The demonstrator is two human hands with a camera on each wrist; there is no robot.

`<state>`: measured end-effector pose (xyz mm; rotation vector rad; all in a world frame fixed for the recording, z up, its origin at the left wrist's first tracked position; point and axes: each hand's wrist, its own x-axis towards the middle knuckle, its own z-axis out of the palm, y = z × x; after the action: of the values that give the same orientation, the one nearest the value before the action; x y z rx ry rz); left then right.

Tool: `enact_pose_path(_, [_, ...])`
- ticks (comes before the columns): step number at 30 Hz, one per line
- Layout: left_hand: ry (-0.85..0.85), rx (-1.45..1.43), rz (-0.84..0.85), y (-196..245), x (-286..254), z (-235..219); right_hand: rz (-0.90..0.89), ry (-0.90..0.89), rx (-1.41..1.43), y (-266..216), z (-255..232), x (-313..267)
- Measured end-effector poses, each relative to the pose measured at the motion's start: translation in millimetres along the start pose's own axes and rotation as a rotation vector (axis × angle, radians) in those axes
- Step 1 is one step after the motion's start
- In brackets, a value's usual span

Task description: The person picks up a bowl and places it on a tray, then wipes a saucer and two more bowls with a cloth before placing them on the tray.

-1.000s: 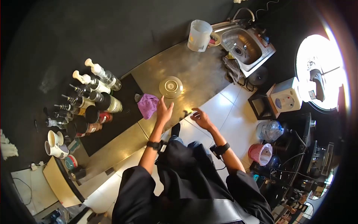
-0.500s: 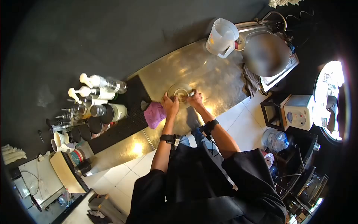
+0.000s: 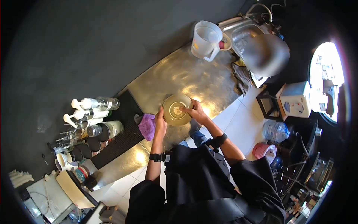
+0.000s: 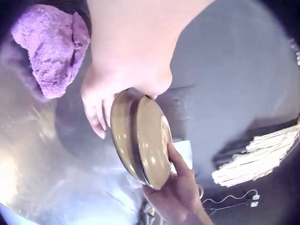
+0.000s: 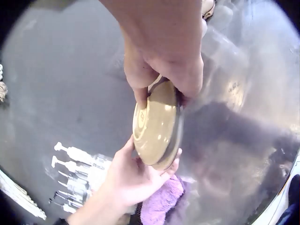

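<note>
Both hands hold a pair of tan saucers (image 3: 178,109) over the steel counter, the upper one turned with its foot ring up. In the left wrist view the saucers (image 4: 140,136) meet rim to rim, a dark line running between them. My left hand (image 3: 160,125) grips the left edge, its thumb at the rim. From the right side, my right hand (image 3: 198,113) holds them with the thumb on the foot ring and the fingers around the far edge. The right wrist view shows that thumb on the base of the saucer (image 5: 157,126).
A crumpled purple cloth (image 3: 147,127) lies left of the saucers, by a black mat (image 3: 125,136). Pump bottles (image 3: 99,103) and jars stand further left. A plastic jug (image 3: 206,39), a sink (image 3: 240,33) and a dark cloth (image 3: 242,78) are at the back right.
The hands, apart from the saucers a second ago, came to both sides of them and took hold. The saucers have risen off the counter and moved closer to the body.
</note>
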<state>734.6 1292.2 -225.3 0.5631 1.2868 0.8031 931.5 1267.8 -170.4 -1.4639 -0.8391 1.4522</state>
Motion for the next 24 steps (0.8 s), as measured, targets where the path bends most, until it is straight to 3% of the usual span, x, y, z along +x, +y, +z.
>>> enact_pose_path(2, [-0.403, -0.429, -0.069, 28, -25, 15, -0.037, 0.027, 0.023, -20, -9, -22])
enact_pose_path(5, [-0.45, -0.438, -0.056, 44, -43, 37, -0.023, 0.138, 0.13, -58, -14, -57])
enact_pose_path(9, [-0.554, -0.343, -0.032, 62, -65, 63, -0.091, 0.254, 0.124, -74, -23, -92])
enact_pose_path(13, [-0.663, -0.267, -0.066, 72, -116, 88, -0.247, 0.461, 0.148, -66, -19, -149])
enact_pose_path(16, [-0.691, -0.199, -0.099, 75, -150, 103, -0.27, 0.72, -0.025, -52, -14, -187])
enact_pose_path(18, [-0.74, -0.133, -0.11, 66, -166, 110, -0.236, 0.835, 0.073, -40, -8, -216])
enact_pose_path(21, [-0.877, 0.038, 0.024, 46, -195, 125, -0.222, 0.952, 0.254, -34, -4, -268])
enact_pose_path(24, [-1.061, 0.08, -0.091, 29, -245, 144, -0.313, 1.125, 0.405, -21, 0, -330])
